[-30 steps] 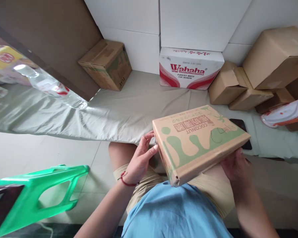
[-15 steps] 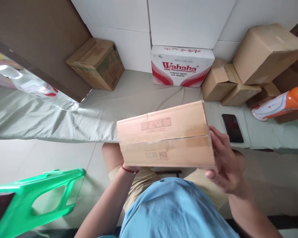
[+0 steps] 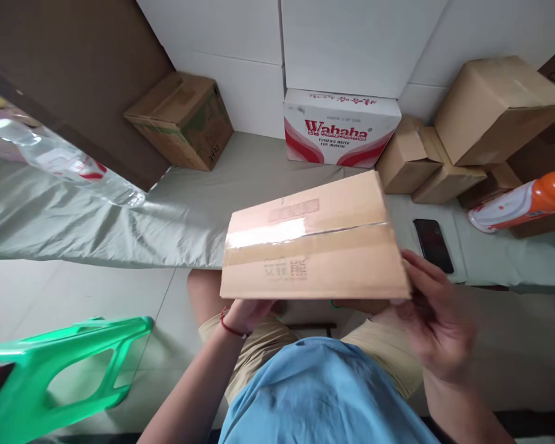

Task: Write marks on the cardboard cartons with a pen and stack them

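A taped cardboard box [image 3: 346,259] is held up over my lap, tilted so that its long printed face with a tape seam shows. My left hand [image 3: 250,313] supports it from below at the near left; a red bracelet circles that wrist and most of the fingers are hidden beneath the box. At the near right corner, my right hand [image 3: 437,320] grips the box, slightly blurred, with fingers along its right end and the thumb partly hidden. A black phone [image 3: 433,245] lies on the cloth just beyond that hand.
On the cloth-covered surface [image 3: 254,160] stand a Wahaha water carton [image 3: 342,132], a green-marked cardboard box [image 3: 180,120] and several plain boxes [image 3: 499,111] at right. A clear bottle [image 3: 69,160] lies left, an orange-and-white bottle [image 3: 527,197] right. A green stool [image 3: 32,370] stands lower left.
The box has tipped, its far right edge rising and its seam slanting more. My right hand has shifted right; more of my left hand shows under the box.
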